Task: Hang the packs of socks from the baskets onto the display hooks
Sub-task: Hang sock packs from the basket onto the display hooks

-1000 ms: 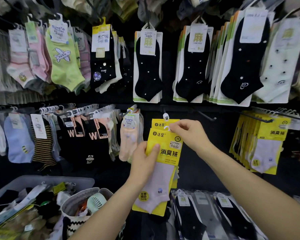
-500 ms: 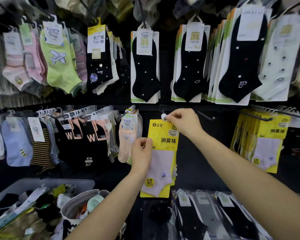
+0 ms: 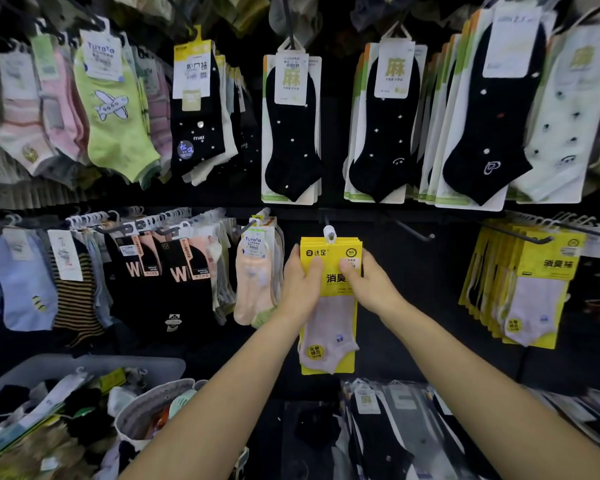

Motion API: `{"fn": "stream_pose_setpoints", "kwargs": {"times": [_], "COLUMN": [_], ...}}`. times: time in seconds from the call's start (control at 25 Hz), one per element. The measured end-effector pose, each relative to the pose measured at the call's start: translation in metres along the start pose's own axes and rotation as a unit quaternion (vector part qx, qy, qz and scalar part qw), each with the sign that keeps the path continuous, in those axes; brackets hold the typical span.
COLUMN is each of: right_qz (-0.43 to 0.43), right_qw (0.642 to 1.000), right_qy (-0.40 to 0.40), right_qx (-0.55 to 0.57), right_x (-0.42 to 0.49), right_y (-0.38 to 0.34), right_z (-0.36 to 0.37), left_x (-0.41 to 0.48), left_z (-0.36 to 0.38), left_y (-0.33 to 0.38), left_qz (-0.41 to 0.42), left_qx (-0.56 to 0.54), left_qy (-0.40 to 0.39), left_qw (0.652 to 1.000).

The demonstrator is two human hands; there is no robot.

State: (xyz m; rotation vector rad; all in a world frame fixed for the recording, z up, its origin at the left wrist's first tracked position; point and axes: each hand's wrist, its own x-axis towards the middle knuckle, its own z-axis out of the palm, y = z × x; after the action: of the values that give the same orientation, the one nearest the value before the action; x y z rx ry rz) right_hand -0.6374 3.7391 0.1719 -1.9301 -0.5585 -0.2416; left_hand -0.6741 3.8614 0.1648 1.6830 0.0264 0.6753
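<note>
Closest to me, bottom left, there's a grey plastic bin [image 3: 84, 363] full of loose sock packs. A round grey fabric basket [image 3: 142, 408] sits right beside it. Bottom right, clear-wrapped packs of black socks [image 3: 378, 431] lie flat in a row.

Past those, both arms reach toward the wall. The left hand [image 3: 300, 284] and right hand [image 3: 369, 287] hold a small stack of yellow cardboard packs of pale lilac ankle socks [image 3: 329, 320] between them. There's one hand on each side edge, thumbs on the front, fingers clamped on the cards.

The stack is upright in the middle of the lower row, with its white plastic hanger tab [image 3: 329, 233] on top. Can't tell if it's actually seated on a peg.

Just to the right a black metal display hook [image 3: 411, 231] sticks out, and further right more matching yellow packs [image 3: 534, 285] hang. On the far upper row there are black dotted ankle socks on white cards [image 3: 291, 133].
</note>
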Motion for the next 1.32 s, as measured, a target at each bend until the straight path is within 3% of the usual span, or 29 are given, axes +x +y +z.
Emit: {"fn": "stream_pose_setpoints", "kwargs": {"times": [0.2, 0.4, 0.52, 0.64, 0.8, 0.96, 1.08, 1.16, 1.32], "right_qz": [0.010, 0.078, 0.135, 0.221, 0.294, 0.286, 0.261, 0.265, 0.295], "right_qw": [1.000, 0.997, 0.991, 0.972, 0.936, 0.896, 0.859, 0.854, 0.873], "right_qy": [0.018, 0.015, -0.013, -0.078, -0.178, -0.315, -0.387, -0.394, -0.376], "right_qx": [0.019, 0.013, 0.007, -0.017, -0.067, -0.126, -0.211, -0.212, -0.098], "right_x": [0.000, -0.042, -0.105, -0.186, -0.265, -0.307, -0.326, -0.333, -0.356], "right_y": [0.001, 0.038, 0.088, 0.141, 0.186, 0.199, 0.209, 0.212, 0.210], "right_z": [0.008, 0.007, 0.020, 0.047, 0.084, 0.115, 0.121, 0.121, 0.156], "left_x": [-0.001, -0.037, -0.095, -0.167, -0.243, -0.291, -0.310, -0.321, -0.341], "left_z": [0.002, -0.024, -0.049, -0.071, -0.095, -0.092, -0.090, -0.098, -0.127], "left_y": [-0.002, -0.047, -0.104, -0.161, -0.220, -0.255, -0.272, -0.282, -0.305], "left_qz": [0.018, -0.053, -0.138, -0.245, -0.318, -0.358, -0.353, -0.386, -0.486], "left_qx": [-0.034, 0.010, 0.055, 0.095, 0.130, 0.175, 0.182, 0.195, 0.186], "left_qy": [-0.024, -0.068, -0.069, -0.102, -0.122, -0.123, -0.209, -0.177, -0.050], "left_qw": [0.999, 0.996, 0.986, 0.959, 0.931, 0.909, 0.894, 0.884, 0.853]}}
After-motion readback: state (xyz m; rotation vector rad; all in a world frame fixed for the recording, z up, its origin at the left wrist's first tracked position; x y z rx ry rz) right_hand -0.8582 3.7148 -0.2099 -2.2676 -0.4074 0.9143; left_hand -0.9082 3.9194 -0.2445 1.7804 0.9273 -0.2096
